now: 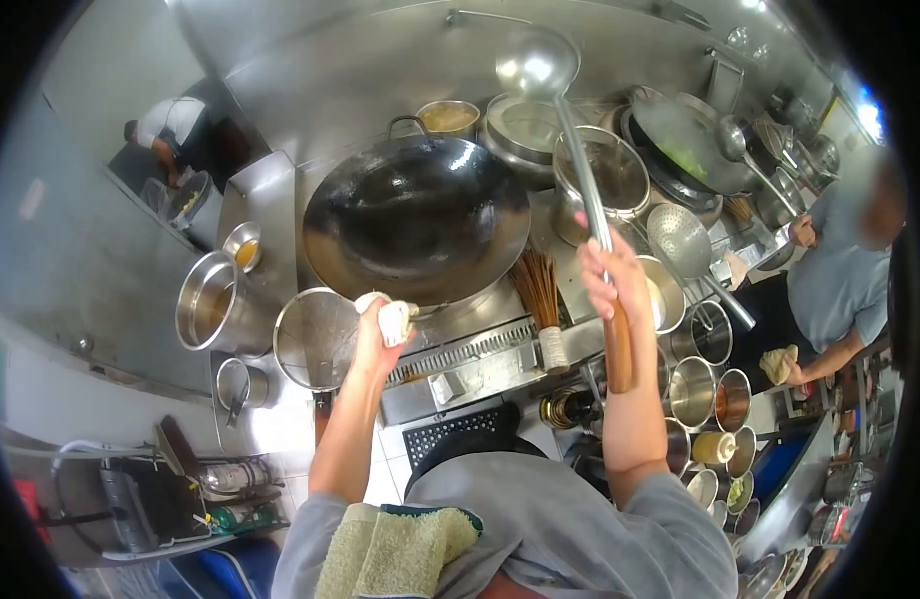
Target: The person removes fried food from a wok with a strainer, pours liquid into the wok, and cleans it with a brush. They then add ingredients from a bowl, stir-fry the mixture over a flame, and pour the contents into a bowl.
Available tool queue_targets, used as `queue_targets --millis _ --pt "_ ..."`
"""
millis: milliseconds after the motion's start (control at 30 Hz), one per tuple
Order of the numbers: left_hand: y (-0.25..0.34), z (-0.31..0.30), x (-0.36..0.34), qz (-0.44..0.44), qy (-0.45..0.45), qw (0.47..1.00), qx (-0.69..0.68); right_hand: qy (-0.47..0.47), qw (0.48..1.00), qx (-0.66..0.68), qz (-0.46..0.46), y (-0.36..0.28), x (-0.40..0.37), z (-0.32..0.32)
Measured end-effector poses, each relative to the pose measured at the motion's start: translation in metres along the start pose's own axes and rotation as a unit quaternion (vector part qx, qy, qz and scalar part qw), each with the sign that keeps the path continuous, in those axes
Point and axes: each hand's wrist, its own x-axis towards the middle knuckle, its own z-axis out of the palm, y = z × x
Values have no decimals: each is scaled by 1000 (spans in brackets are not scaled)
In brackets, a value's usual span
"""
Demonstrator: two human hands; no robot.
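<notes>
A large black wok (410, 215) sits on the stove in front of me, a little oily sheen on its inside. My left hand (377, 334) is closed round a folded white cloth (395, 322) at the wok's near rim. Raised on the right, my right hand (616, 275) grips the wooden handle of a long metal ladle (540, 65), whose bowl is up near the back wall. A bamboo brush (540, 290) stands between the wok and my right hand. A round strainer (317, 339) lies just left of my left hand.
Metal pots (212, 304) stand at left. A pot with dark contents (602, 170), a perforated skimmer (681, 240) and several seasoning containers (693, 391) are at right. There a co-worker (834, 270) holds a ladle at a steaming wok (684, 145). Another person (175, 125) bends at far left.
</notes>
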Motion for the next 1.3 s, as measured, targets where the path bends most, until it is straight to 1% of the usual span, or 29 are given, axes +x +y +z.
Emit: queue_targets --millis 67,100,133,167,200,267,367,433,533,633,767,800,833,867,900,933,967,1000,1067,1100,1133,1167,1233,1267,1300 --pt "1 -4 3 -14 -14 1000 -22 13 999 31 30 31 -17 6" --pt "3 -2 6 -27 -36 998 -39 19 998 40 46 45 -24 13" --pt "8 9 9 -39 -6 999 -36 24 997 51 59 56 -28 21" --pt "6 10 16 -42 -39 998 -30 17 996 64 65 67 -31 27" --pt "2 9 27 -44 -73 996 -25 34 994 53 85 77 -34 30" --pt "-5 8 50 -48 -71 996 -21 18 993 55 105 98 -40 30" --pt "-14 7 68 -50 -60 997 -6 35 991 53 114 115 -60 42" --pt "-16 10 71 -53 -38 998 6 39 993 41 106 116 -69 45" --pt "-14 8 69 -56 -43 997 7 55 994 33 92 111 -77 51" --pt "-9 2 71 -67 -89 994 -2 57 995 52 66 104 -75 47" --pt "-5 4 66 -75 -59 995 12 91 993 57 47 80 -52 47" --pt "-4 4 68 -76 -72 994 5 62 996 48 38 72 -33 33" --pt "-4 0 68 -80 -82 993 0 26 998 52 2 59 -9 28" --pt "-2 -3 69 -82 -94 992 -5 -9 997 83 -2 39 15 32" --pt "4 -7 64 -85 -125 988 14 -44 993 113 -9 20 36 40" --pt "10 1 47 -95 -95 991 0 -16 996 91 -9 13 50 44" --pt "11 -13 49 -122 -143 982 -15 16 997 70 -12 8 61 48" --pt "12 -25 44 -168 -151 972 -64 49 997 50 -22 1 69 49" --pt "23 -24 -7 -242 -111 950 -164 60 997 37 -25 33 78 10" --pt "23 -57 -20 -160 -188 967 -58 74 997 11 -20 42 86 -2" --pt "21 -126 -14 -93 -247 964 -35 90 996 16 -16 46 97 -6" --pt "28 -138 -44 -40 -193 980 3 106 986 -126 -23 44 118 -17" --pt "38 -133 -89 13 -65 997 44 137 946 -290 -45 54 177 -49" --pt "40 -133 -106 41 -23 997 55 200 898 -392 -23 55 196 -55" --pt "41 -130 -121 67 6 996 64 257 834 -488 0 58 214 -59"
